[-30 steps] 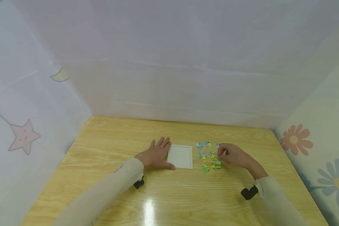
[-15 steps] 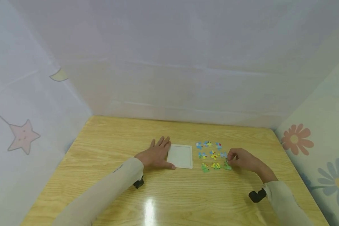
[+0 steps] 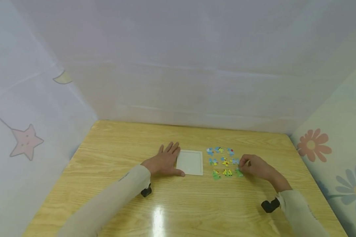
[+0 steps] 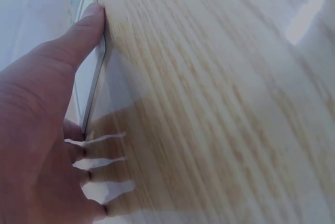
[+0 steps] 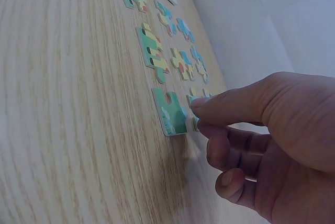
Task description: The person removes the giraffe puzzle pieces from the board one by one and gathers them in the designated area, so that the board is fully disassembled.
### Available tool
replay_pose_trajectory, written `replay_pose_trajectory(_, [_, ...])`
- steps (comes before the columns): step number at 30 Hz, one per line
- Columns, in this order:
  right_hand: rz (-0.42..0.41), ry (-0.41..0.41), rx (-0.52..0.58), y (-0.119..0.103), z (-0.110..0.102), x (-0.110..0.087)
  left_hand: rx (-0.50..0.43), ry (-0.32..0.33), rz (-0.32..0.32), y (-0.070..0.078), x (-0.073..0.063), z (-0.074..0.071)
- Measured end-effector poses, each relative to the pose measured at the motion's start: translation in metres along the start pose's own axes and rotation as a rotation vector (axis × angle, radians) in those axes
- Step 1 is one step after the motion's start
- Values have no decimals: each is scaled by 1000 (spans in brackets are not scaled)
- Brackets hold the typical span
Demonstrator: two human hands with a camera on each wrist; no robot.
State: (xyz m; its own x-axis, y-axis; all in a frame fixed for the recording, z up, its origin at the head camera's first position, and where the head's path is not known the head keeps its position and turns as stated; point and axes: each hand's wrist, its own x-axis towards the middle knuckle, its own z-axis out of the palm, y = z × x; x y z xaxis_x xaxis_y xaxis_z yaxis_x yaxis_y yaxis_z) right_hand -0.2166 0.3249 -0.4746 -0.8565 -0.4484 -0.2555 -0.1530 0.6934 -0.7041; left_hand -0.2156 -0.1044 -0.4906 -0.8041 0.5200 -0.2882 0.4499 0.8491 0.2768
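Observation:
My left hand [image 3: 163, 164] lies with straight, spread fingers along the left side of a white square puzzle tray [image 3: 190, 162]. Its thumb [image 4: 90, 22] touches the tray's near edge in the left wrist view. Several jigsaw pieces in blue, yellow and green are laid out in loose rows to the right of the tray. At the right end of these rows my right hand [image 3: 256, 168] has its thumb and forefinger together on a blue-green puzzle piece [image 5: 191, 99], partly hidden by the thumb. Just beside it, a green puzzle piece [image 5: 171, 114] lies flat.
The wooden table [image 3: 190, 204] meets a pale cloth backdrop [image 3: 178, 95] at its far edge. Patterned cloth walls stand on both sides, with a pink star [image 3: 26, 141] on the left and a red flower [image 3: 312, 144] on the right.
My right hand has moved right and a little toward me with the green piece, which now lies at the near row's right end. The left hand has stayed on the tray.

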Motion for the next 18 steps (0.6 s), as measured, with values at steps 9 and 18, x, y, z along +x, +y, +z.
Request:
replay_pose_trajectory(9, [-1, -5, -36, -8, -2, -3, 4, 14, -5, -3, -2, 5])
replay_pose_trajectory(18, [-5, -12, -25, -9, -3, -2, -60, 55, -12, -14, -11, 5])
